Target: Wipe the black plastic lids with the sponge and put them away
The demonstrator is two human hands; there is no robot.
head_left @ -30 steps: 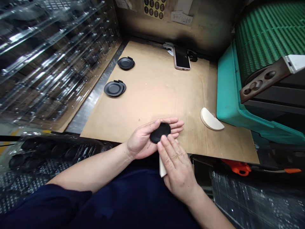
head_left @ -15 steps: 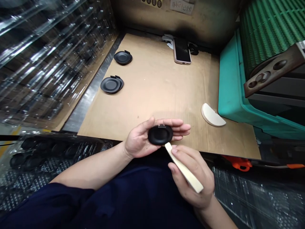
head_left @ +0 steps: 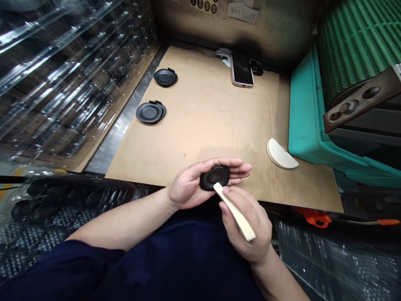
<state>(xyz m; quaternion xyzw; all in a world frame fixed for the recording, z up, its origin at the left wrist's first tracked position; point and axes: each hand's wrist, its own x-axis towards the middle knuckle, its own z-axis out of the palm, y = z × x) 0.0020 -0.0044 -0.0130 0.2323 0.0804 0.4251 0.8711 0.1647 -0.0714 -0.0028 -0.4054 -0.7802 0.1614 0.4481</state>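
Now, in the head view, your left hand (head_left: 188, 184) is cupped and holds a round black lid (head_left: 214, 177) over the near edge of the cardboard (head_left: 200, 113). Your right hand (head_left: 247, 228) pinches a cream stick (head_left: 236, 217), and its tip touches the lid.

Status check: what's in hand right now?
Left grip cradling black disc. Right grip holding cream strip, tip against disc.
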